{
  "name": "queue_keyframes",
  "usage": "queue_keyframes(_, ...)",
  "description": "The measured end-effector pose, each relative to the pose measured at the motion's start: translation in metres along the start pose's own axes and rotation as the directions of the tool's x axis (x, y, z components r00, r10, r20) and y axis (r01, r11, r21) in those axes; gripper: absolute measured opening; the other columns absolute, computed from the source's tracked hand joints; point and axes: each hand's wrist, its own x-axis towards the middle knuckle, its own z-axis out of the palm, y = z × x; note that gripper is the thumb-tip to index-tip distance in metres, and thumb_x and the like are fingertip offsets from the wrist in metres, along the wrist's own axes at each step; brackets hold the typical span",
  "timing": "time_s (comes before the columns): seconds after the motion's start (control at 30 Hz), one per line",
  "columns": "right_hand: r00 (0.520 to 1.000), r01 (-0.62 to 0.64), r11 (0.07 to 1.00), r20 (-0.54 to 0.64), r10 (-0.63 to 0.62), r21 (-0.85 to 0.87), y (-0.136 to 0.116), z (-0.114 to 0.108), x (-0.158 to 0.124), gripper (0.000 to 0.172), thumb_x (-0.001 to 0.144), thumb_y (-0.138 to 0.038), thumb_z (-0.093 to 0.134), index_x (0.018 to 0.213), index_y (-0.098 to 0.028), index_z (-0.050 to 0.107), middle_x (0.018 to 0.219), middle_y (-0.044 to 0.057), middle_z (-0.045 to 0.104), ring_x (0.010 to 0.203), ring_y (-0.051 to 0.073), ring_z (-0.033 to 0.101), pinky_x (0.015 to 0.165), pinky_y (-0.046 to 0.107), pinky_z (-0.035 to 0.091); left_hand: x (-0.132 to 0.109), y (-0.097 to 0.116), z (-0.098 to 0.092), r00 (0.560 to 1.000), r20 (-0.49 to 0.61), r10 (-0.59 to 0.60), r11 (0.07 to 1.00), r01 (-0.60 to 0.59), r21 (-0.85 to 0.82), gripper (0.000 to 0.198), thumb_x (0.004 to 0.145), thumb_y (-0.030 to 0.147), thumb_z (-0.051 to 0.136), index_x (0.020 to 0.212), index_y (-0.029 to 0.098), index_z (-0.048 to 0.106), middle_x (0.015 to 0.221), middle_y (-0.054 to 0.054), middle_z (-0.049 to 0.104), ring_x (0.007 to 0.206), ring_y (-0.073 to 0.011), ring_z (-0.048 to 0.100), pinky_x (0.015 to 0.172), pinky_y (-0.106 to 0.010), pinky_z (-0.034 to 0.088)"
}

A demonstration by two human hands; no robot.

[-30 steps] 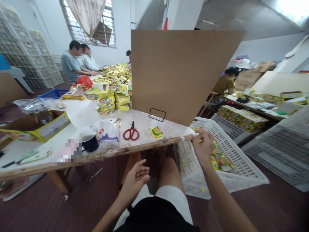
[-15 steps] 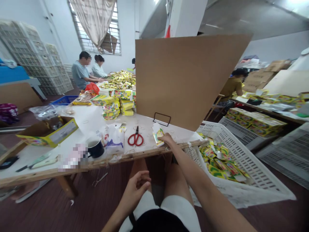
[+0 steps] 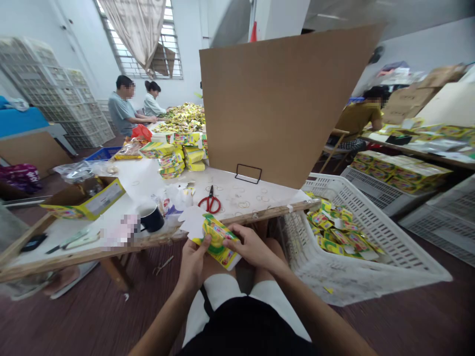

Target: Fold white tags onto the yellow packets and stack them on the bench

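Note:
Between both hands, above my lap at the table's front edge, is a flat yellow-and-green printed carton with white flaps at its upper left. My left hand pinches its lower left side, thumb on the printed face. My right hand grips the right side, fingers on the printed face and edge. Whether it is one carton or a thin stack, I cannot tell. Red-handled scissors lie on the table just beyond it. Thin rubber bands are scattered on the white tabletop to the right.
A large cardboard panel stands behind a black wire stand. At right, a white plastic crate holds folded cartons. A dark mug and an open box are at left. Co-workers sit farther back.
My right hand has brought the carton from the tabletop back over my lap. My left hand, empty before, has risen and taken hold of its left side.

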Motion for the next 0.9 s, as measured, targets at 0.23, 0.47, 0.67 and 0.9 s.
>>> queue_keyframes(0.23,0.994,-0.022,0.998,-0.105,0.015,-0.067,0.001,-0.014,-0.033,0.023,0.085,-0.031,0.053,0.067,-0.017,0.056,0.064,-0.001,0.056,0.061,0.012,0.049,0.055,0.021,0.038,-0.004,0.010,-0.001,0.995,-0.092,0.023,0.996,-0.030,-0.080,0.048,0.057,0.022,0.083,0.101,0.013,0.064,0.088,-0.006,0.075,0.084,-0.0223,0.070,0.078,-0.031,0.054)
queue_keyframes(0.47,0.927,0.007,1.000,-0.376,-0.015,-0.024,0.011,-0.040,-0.049,0.027,0.085,-0.038,0.051,0.068,-0.017,0.052,0.060,-0.003,0.046,0.055,0.010,0.040,0.051,0.021,0.033,0.004,0.018,-0.018,0.955,-0.256,0.149,0.984,-0.169,-0.056,0.037,0.064,0.016,0.078,0.098,0.015,0.065,0.091,-0.003,0.074,0.086,-0.0166,0.068,0.074,-0.022,0.054)
queue_keyframes(0.67,0.869,-0.121,0.974,-0.494,0.010,-0.193,0.044,-0.057,-0.040,0.028,0.085,-0.039,0.048,0.070,-0.017,0.058,0.054,-0.002,0.049,0.051,0.013,0.045,0.050,0.023,0.037,0.004,0.022,-0.039,0.915,-0.368,0.163,0.984,-0.177,-0.003,0.028,0.068,0.013,0.075,0.094,0.015,0.065,0.092,-0.002,0.073,0.084,-0.0141,0.068,0.078,-0.022,0.053)
queue_keyframes(0.9,0.737,-0.191,0.933,-0.672,-0.068,-0.304,0.033,-0.093,0.049,0.039,0.076,-0.018,0.054,0.115,-0.012,0.055,0.126,0.017,0.046,0.114,0.031,0.042,0.095,0.048,0.033,-0.012,0.008,-0.019,0.993,-0.110,0.029,0.996,-0.020,0.082,0.046,0.057,0.022,0.082,0.099,0.012,0.066,0.087,-0.006,0.074,0.082,-0.0239,0.069,0.071,-0.030,0.056)
